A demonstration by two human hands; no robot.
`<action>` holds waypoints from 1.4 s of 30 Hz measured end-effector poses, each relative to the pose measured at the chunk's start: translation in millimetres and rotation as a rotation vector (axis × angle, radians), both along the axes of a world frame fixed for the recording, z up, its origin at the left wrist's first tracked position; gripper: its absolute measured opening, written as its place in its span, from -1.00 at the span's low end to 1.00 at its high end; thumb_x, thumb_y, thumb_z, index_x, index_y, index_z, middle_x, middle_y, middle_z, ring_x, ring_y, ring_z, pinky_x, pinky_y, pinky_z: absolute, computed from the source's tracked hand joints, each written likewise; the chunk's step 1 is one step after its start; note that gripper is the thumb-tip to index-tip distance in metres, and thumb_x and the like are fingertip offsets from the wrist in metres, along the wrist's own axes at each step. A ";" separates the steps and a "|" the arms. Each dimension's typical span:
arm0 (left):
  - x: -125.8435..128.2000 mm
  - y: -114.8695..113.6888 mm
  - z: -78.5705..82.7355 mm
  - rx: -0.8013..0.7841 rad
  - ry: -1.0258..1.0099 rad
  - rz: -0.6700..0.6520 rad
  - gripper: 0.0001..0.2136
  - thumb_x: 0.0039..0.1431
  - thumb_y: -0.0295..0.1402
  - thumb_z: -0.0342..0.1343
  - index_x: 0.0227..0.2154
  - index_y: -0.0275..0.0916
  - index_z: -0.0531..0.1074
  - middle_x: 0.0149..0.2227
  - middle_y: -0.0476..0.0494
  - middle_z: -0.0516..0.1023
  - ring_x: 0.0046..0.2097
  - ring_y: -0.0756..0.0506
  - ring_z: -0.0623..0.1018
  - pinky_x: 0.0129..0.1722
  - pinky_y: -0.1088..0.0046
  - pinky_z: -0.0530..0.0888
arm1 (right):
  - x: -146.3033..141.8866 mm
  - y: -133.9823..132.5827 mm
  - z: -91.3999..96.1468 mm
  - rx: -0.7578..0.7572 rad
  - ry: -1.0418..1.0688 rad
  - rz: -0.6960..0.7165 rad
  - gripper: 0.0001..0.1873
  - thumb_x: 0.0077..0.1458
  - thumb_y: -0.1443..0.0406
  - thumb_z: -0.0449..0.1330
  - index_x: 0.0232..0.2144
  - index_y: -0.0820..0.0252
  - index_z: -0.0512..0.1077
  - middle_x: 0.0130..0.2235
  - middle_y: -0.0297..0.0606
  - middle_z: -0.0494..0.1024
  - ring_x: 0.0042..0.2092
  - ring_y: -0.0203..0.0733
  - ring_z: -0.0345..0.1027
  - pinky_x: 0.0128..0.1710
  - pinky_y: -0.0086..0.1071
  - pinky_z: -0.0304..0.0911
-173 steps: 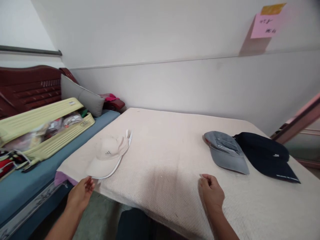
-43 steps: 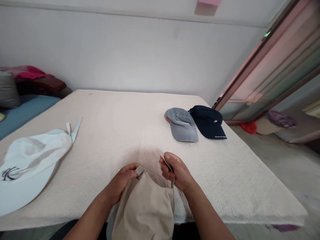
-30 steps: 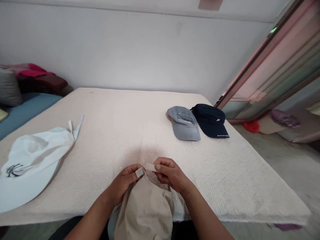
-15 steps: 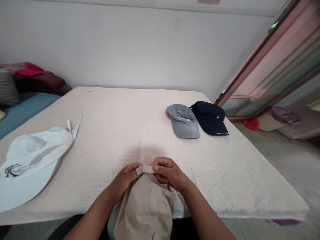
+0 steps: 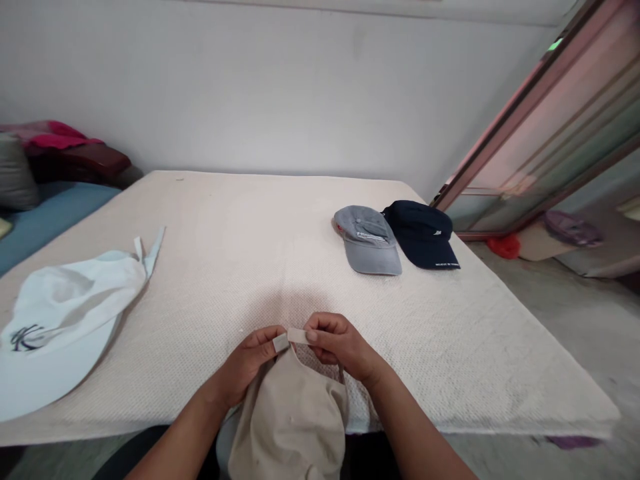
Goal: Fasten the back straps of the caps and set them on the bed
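Note:
A beige cap (image 5: pixel 295 417) hangs at the near edge of the table, over my lap, its back strap toward the table. My left hand (image 5: pixel 253 360) is closed on the left end of the strap, where a pale grey patch shows. Between thumb and fingers, my right hand (image 5: pixel 337 343) pinches the free end of the beige strap (image 5: pixel 297 335). Below the strap is the cap's back opening. The cap's brim is hidden.
On the left of the cloth-covered table (image 5: pixel 240 227) lies a white cap (image 5: pixel 75 300) with its strap undone. A grey cap (image 5: pixel 367 240) and a navy cap (image 5: pixel 423 233) sit side by side at the right. Behind stands a wall (image 5: pixel 250 87).
Both hands stay on the strap ends with hardly any movement. The strap's right part is lifted slightly, and a little more of the pale patch at the left shows.

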State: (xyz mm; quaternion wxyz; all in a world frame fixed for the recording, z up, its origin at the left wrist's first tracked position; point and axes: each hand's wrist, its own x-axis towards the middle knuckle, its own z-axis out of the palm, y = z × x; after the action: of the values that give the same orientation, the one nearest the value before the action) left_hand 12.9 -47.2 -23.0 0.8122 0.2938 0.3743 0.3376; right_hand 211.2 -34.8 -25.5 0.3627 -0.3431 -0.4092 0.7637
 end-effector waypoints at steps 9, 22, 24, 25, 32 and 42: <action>-3.0 0.3 -4.2 -0.026 0.054 0.041 -0.83 0.02 -0.32 0.25 -0.31 -0.25 0.51 -0.43 -0.06 0.52 -0.36 -0.02 0.49 -0.32 0.50 0.35 | 2.7 0.4 -1.5 0.076 -0.112 0.039 -0.73 0.02 0.16 0.24 -0.50 0.25 0.34 -0.65 -0.49 0.22 -0.64 -0.49 -0.10 -0.69 -0.55 -0.19; -4.3 -2.1 -1.3 -0.010 0.244 0.048 -0.77 -0.02 -0.30 0.23 -0.26 -0.22 0.51 -0.36 -0.07 0.52 -0.22 -0.09 0.46 -0.19 0.44 0.32 | 2.9 -0.4 2.1 0.147 -0.224 0.106 -0.74 0.05 0.15 0.20 -0.42 0.28 0.42 -0.63 -0.48 0.21 -0.62 -0.48 -0.06 -0.65 -0.54 -0.17; -3.3 -1.9 3.3 0.056 0.256 0.006 -0.84 0.03 -0.33 0.16 -0.31 -0.25 0.51 -0.37 -0.07 0.49 -0.26 -0.07 0.43 -0.23 0.46 0.31 | 3.1 -0.2 1.1 0.160 -0.261 0.124 -0.75 0.04 0.16 0.20 -0.43 0.27 0.42 -0.63 -0.48 0.22 -0.61 -0.47 -0.03 -0.64 -0.53 -0.14; -2.5 -1.7 5.6 0.099 0.251 -0.027 -0.87 0.07 -0.34 0.12 -0.35 -0.27 0.50 -0.38 -0.06 0.47 -0.29 -0.05 0.41 -0.26 0.47 0.30 | 3.2 -0.2 0.6 0.163 -0.272 0.135 -0.76 0.04 0.17 0.21 -0.44 0.27 0.42 -0.63 -0.49 0.21 -0.61 -0.47 -0.02 -0.64 -0.53 -0.12; -0.5 -1.0 4.7 0.145 0.177 -0.177 -0.89 0.09 -0.36 0.06 -0.46 -0.29 0.39 -0.51 0.01 0.30 -0.45 0.02 0.25 -0.44 0.51 0.18 | 7.2 0.2 4.5 0.146 -0.305 0.220 -0.80 0.00 0.22 0.22 -0.51 0.26 0.36 -0.64 -0.49 0.22 -0.61 -0.48 -0.02 -0.63 -0.54 -0.12; -2.3 -2.3 0.9 0.053 0.174 -0.225 -0.87 0.00 -0.33 0.20 -0.44 -0.31 0.46 -0.47 -0.03 0.40 -0.41 0.02 0.31 -0.38 0.52 0.21 | 15.7 3.1 3.3 0.055 -0.282 0.386 -0.83 -0.04 0.24 0.23 -0.48 0.26 0.39 -0.64 -0.52 0.19 -0.63 -0.49 -0.03 -0.67 -0.55 -0.12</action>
State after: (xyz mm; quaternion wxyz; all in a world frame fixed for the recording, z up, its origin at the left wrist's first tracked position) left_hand 10.6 -49.5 -22.1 0.8015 0.3833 0.3988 0.2272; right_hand 226.9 -31.7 -22.2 0.1585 -0.3518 -0.5345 0.7519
